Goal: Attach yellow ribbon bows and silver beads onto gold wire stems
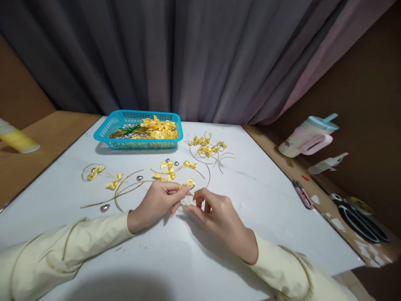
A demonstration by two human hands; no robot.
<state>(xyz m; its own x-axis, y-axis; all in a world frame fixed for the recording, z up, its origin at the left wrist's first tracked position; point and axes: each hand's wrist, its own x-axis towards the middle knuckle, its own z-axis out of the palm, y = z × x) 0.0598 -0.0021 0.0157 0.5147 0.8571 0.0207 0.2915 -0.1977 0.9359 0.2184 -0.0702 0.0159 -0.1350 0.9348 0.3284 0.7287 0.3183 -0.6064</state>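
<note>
My left hand [161, 201] is closed on a yellow ribbon bow [189, 182], pinched between thumb and fingers near the middle of the white board. Gold wire [185, 202] comes out below the bow, between both hands. Just to the right, my right hand [216, 212] is closed, its thumb and fingertips pinching at the end of this wire. Close beyond the hands lie several loose yellow bows [167, 169] and curved gold wires [128, 186]. Silver teardrop beads [105, 207] are scattered to the left. Exactly how the wire joins the bow is hidden by my fingers.
A blue basket [140, 145] with yellow bows, silver beads and gold wires stands at the back. Finished-looking bow-and-wire pieces [206, 146] lie right of it. Along the right edge are pink-handled nippers [303, 194], black scissors [360, 219], a small bottle [327, 164] and a tumbler [300, 136].
</note>
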